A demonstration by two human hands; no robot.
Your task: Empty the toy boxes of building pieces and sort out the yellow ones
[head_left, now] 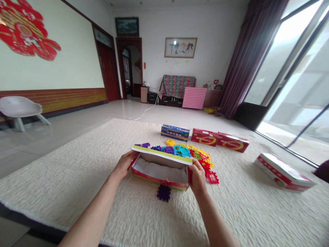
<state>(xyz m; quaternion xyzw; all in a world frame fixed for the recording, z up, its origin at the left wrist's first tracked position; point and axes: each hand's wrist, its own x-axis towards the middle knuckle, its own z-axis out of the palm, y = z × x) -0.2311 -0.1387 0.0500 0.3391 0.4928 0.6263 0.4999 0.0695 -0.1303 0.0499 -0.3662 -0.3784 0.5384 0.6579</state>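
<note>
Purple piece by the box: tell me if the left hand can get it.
Probably yes: nothing covers the purple piece on the mat, but the left hand must release the box.

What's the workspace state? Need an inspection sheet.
Surface: cream quilted mat on a tiled floor.
Job's things: open red-and-white cardboard box with white lining; multicoloured interlocking plastic pieces piled behind it; one purple piece in front.
Clutter: blue box, two red boxes beyond the pile; red-and-white box at right, all on the mat.
Hands: left hand and right hand grip opposite ends of the open box.
Cables: white cable on the floor beyond the mat.
Surroundings: white chair, covered sofa, red-checked board, dark curtain, glass doors.
</note>
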